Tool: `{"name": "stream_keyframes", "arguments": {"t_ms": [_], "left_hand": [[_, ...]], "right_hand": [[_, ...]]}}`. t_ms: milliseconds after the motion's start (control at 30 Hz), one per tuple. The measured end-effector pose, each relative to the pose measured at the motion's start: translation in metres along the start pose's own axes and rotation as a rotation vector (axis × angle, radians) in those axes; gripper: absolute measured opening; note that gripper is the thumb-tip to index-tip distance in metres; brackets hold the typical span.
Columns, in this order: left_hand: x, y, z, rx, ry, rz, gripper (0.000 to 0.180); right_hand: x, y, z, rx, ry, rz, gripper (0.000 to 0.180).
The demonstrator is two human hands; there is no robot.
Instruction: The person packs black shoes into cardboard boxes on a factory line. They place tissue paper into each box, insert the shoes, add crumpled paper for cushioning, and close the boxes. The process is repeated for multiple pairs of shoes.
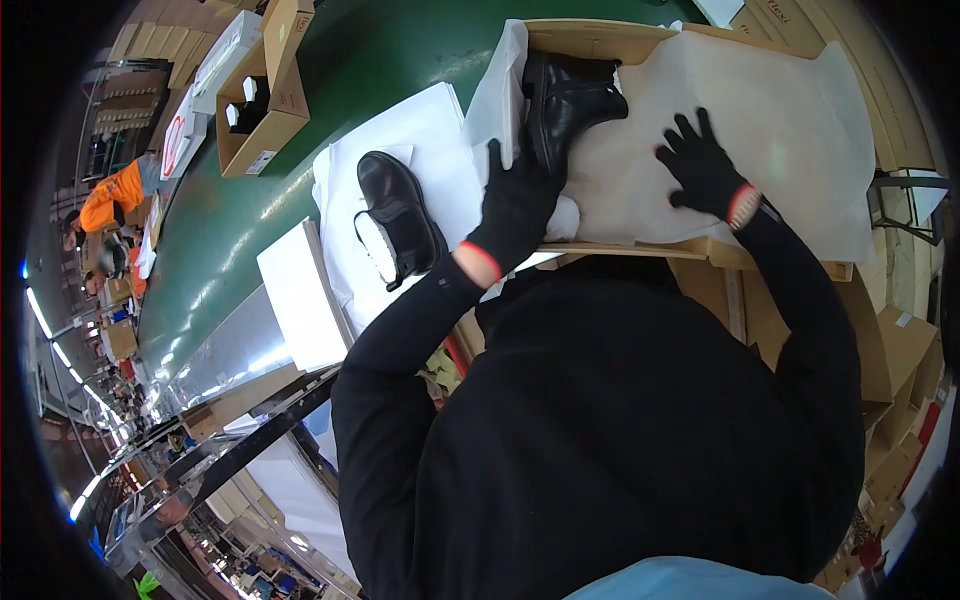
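Both my hands wear black knit gloves with red cuffs. My left hand (520, 210) is at the toe end of a black ankle boot (572, 95) lying in an open cardboard box (600, 38). One finger stretches up along the paper at the box's left side; the others merge with the dark boot and seem to grip it. Thin white wrapping paper (800, 130) lines the box and spills over its right end. Over this paper my right hand (705, 170) is spread open, holding nothing. A second black boot (402, 215) with white stuffing lies left of the box on white sheets.
White paper sheets (440, 110) lie on the green table (400, 50), with a white stack (300, 295) at its near edge. Another open box (270, 110) holds dark footwear. Cardboard boxes (905, 350) stand at right. A person in orange (112, 195) is at far left.
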State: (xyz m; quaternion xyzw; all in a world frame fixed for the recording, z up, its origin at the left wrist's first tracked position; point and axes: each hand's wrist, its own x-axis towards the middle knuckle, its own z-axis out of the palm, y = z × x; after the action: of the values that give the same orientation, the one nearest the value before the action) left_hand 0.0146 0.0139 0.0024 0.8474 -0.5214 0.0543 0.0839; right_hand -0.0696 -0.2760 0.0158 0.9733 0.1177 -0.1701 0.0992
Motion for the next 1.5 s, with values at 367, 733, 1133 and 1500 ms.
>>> {"name": "stream_keyframes", "arguments": {"t_ms": [367,733,1133,1500], "left_hand": [[-0.098,-0.055,0.07,0.076,0.031,-0.567,0.046],[0.031,0.043,-0.043,-0.565,0.496,0.153,0.025],[-0.024,0.039,-0.06,-0.791,0.084,0.04,0.027],[-0.365,-0.267,-0.053,0.777,0.253,-1.155,0.077]], "right_hand": [[-0.052,-0.005,-0.076,0.566,0.035,-0.116,0.073],[-0.006,-0.055,-0.185,0.861,0.587,-0.532,0.051],[0.022,0.013,0.0,0.256,0.285,-0.11,0.123],[-0.028,-0.057,-0.008,0.5,0.098,-0.148,0.073]]}}
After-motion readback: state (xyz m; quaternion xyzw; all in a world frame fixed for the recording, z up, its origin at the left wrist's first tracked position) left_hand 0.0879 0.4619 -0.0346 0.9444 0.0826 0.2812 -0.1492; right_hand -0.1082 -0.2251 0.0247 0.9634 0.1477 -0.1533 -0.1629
